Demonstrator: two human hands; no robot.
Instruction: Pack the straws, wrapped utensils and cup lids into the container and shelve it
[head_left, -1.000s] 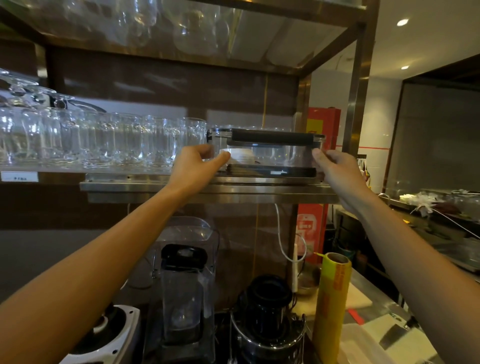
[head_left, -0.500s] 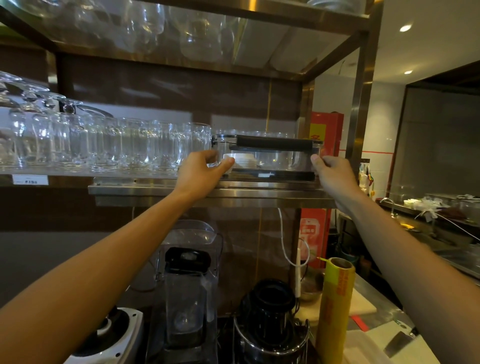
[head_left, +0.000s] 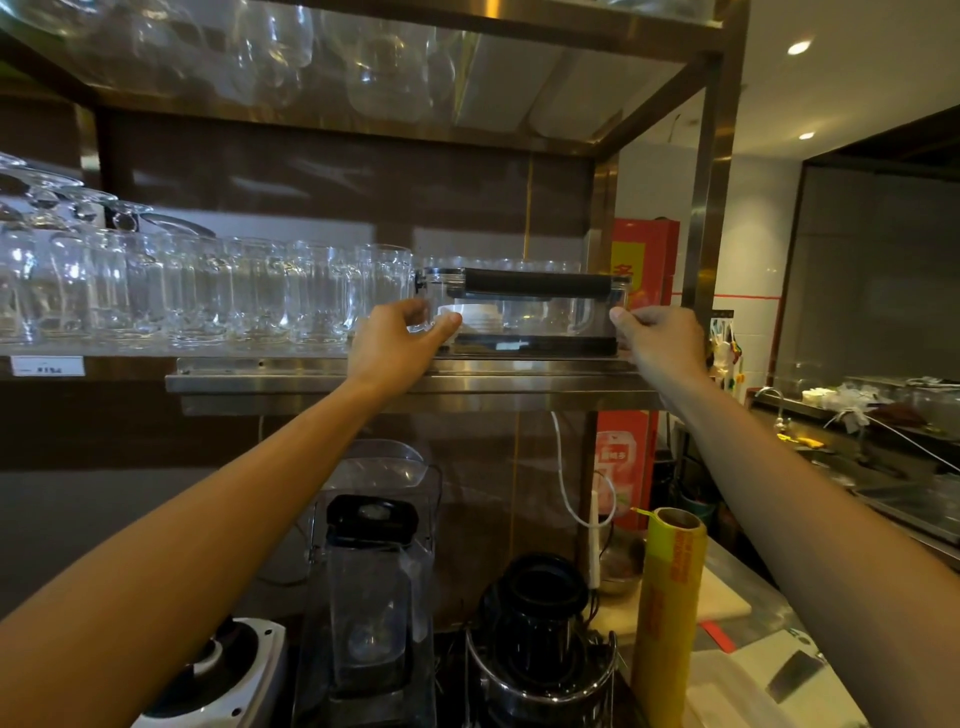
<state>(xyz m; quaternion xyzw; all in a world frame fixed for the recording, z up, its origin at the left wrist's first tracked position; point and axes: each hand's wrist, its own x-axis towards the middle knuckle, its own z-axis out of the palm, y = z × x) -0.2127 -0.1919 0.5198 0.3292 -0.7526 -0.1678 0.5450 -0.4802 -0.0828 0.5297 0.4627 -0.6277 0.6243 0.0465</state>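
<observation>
The clear container (head_left: 524, 318) with a black-handled lid stands on the right end of the steel shelf (head_left: 311, 383). A stack of white cup lids (head_left: 471, 319) shows through its left side; the rest of its contents cannot be made out. My left hand (head_left: 395, 343) grips the container's left end, thumb on the front wall and fingers round the side. My right hand (head_left: 660, 340) holds the right end with curled fingers at the corner.
Rows of drinking glasses (head_left: 208, 291) fill the shelf right up to the container's left side. More glassware sits on the shelf above. Below stand a blender (head_left: 374, 582), a black juicer (head_left: 540, 623) and a yellow cling-film roll (head_left: 667, 597). A steel post (head_left: 704, 234) borders the shelf's right end.
Both hands have stayed on the container's ends, and it rests at about the same spot on the shelf. My right fingers have curled tighter at its corner.
</observation>
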